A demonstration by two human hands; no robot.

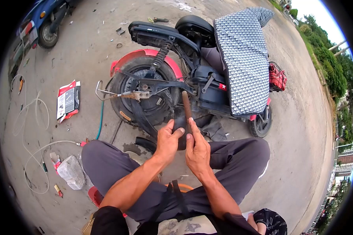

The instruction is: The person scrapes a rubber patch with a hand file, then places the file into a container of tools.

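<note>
A stretch of black rubber inner tube (179, 116) hangs from the scooter's rear wheel (123, 102) down between my hands. My left hand (168, 141) is closed on the tube, thumb on top. In my right hand (198, 150) is a rusty, file-like bar (186, 104), pointing away from me, its near end under my fingers. The bar lies along the tube's right side; whether they touch I cannot tell. In front of me stands a scooter with a red rear fender (135, 58) and a spring shock absorber (161, 56).
A patterned cover (243, 58) drapes over the scooter's front. On the ground to the left lie a red-and-white package (68, 101), a pale hose (25, 147) and a grey stone block (71, 173). Another blue vehicle (41, 15) stands at upper left. Someone's patterned clothing (272, 222) shows at bottom right.
</note>
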